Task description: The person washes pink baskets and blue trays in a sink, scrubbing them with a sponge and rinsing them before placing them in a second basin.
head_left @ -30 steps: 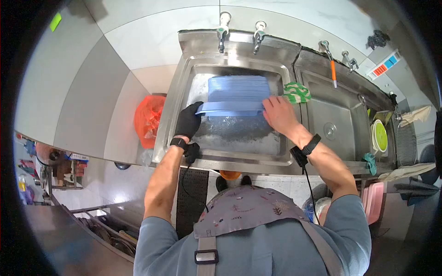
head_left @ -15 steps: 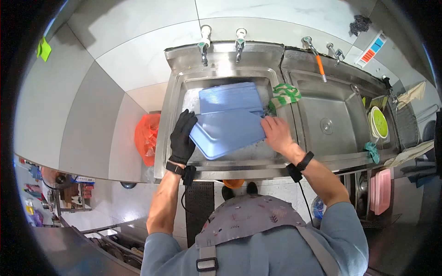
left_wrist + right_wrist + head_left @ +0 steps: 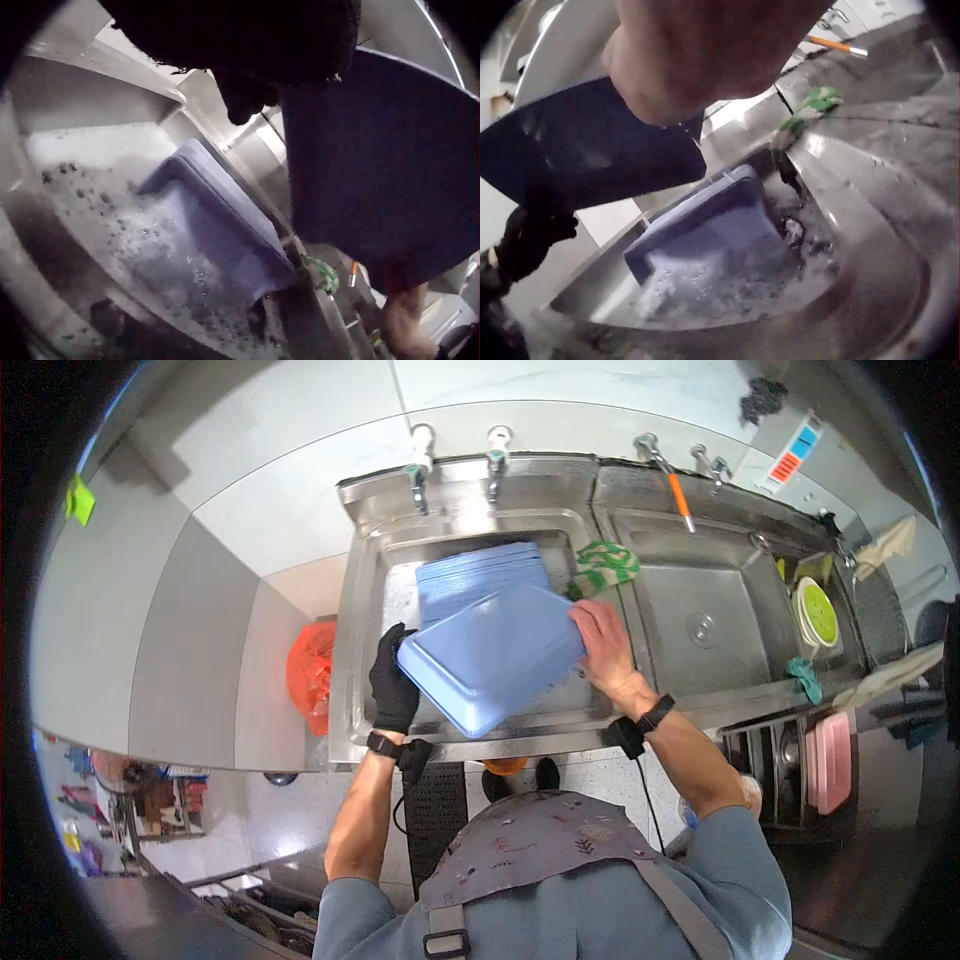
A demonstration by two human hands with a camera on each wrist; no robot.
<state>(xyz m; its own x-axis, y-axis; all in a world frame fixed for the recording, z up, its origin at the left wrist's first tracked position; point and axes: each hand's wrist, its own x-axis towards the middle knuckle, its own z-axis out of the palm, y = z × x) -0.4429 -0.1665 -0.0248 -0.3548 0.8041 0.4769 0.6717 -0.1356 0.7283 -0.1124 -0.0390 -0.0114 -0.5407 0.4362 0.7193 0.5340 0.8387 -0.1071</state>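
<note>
Evidently for steadiness, the gloved left hand (image 3: 396, 685) and bare right hand (image 3: 605, 648) gripped opposite ends of a blue plastic tray (image 3: 490, 650), tilted over the left sink (image 3: 357, 610), just nearer than the stacked trays (image 3: 470, 576) in foamy water (image 3: 157, 244).

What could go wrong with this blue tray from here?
The blue tray may be slick from the sudsy water below, so it could slip from the gloved left hand or bare right hand. Its near corner hangs close to the sink's front rim and could bump it. Swung right, it might catch the green-striped cloth.
</note>
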